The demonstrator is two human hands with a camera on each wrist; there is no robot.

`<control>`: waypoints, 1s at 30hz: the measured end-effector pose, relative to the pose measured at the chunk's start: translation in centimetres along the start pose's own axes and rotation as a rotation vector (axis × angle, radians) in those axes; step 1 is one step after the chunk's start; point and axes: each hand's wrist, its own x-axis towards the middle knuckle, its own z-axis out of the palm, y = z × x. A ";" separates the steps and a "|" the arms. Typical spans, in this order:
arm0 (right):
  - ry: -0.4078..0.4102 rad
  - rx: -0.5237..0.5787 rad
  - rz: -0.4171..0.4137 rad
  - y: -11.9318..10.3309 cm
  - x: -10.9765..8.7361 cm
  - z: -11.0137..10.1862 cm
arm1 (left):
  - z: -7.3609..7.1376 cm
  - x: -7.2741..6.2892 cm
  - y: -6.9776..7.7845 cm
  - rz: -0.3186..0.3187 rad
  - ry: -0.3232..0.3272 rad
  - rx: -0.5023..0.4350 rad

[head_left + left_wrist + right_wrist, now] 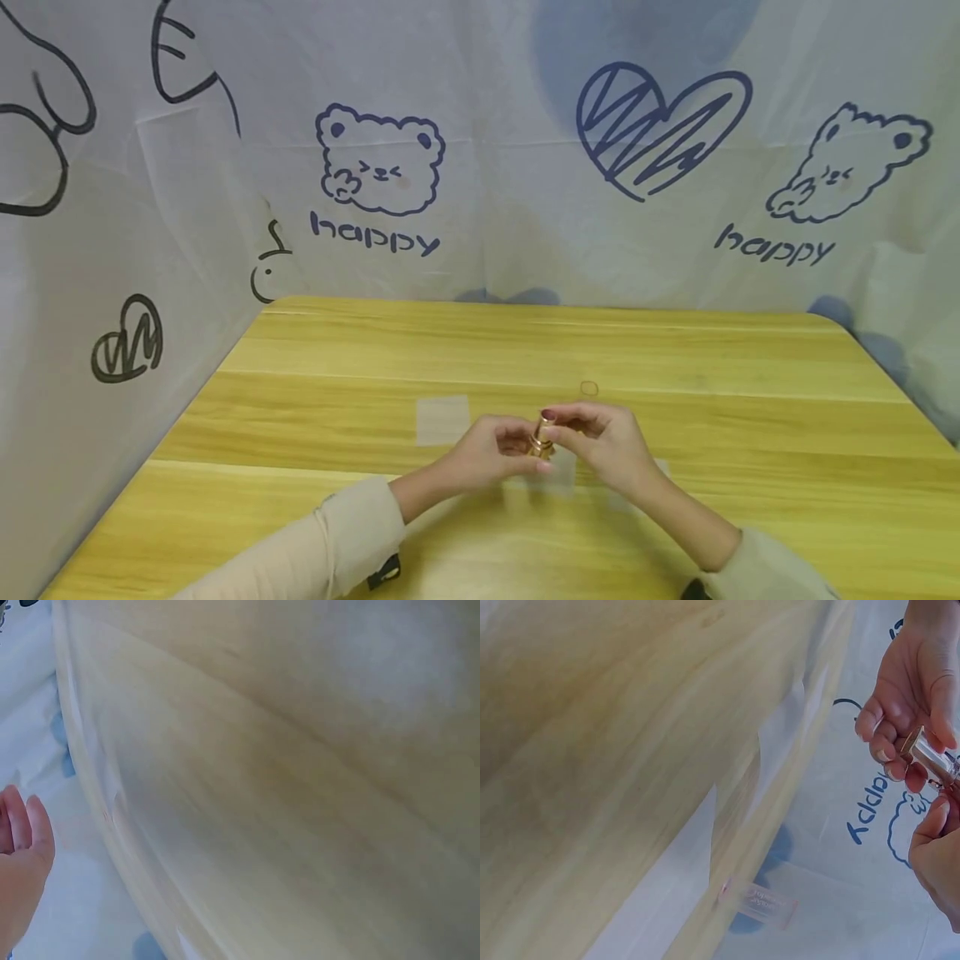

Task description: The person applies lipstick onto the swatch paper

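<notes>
A gold lipstick tube (541, 445) with a dark red end is held upright between both hands over the table. My left hand (483, 454) grips its lower part, thumb stretched along the near side. The right hand (611, 442) pinches it near the top with thumb and index finger. In the right wrist view the shiny lipstick (932, 756) shows between the cupped left hand (911, 682) above and the right hand (939, 859) below. The left wrist view catches only part of a hand (26, 862) at its edge; the lipstick is not in that view.
Whitish paper squares lie on the wooden table (300, 417), one of them (442, 421) left of the hands. A clear block-like piece (759, 902) with faint lettering stands on the table. Beyond the hands sits a small ring-like outline (588, 388). Drawn-on cloth (487, 167) hangs behind.
</notes>
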 end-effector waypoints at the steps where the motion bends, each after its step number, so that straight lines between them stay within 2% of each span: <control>1: -0.003 -0.001 -0.003 0.0 0.0 0.0 | 0.0 0.0 0.0 0.002 -0.004 -0.012; 6: -0.011 -0.005 -0.028 0.2 0.2 -0.1 | -0.2 -0.3 0.1 0.006 -0.012 -0.046; 12: -0.009 0.014 -0.082 0.5 0.1 0.0 | 0.1 -0.3 0.0 -0.003 0.027 -0.044; 19: 0.005 0.025 -0.063 0.4 -0.2 0.2 | 0.3 -0.3 -0.3 -0.015 0.075 -0.018; 23: 0.024 0.044 -0.054 0.5 -0.2 0.3 | 0.6 -0.3 -0.2 -0.027 0.122 0.007; 30: 0.096 0.055 -0.020 0.6 -0.1 0.6 | 1.1 -0.4 0.1 -0.007 0.236 0.071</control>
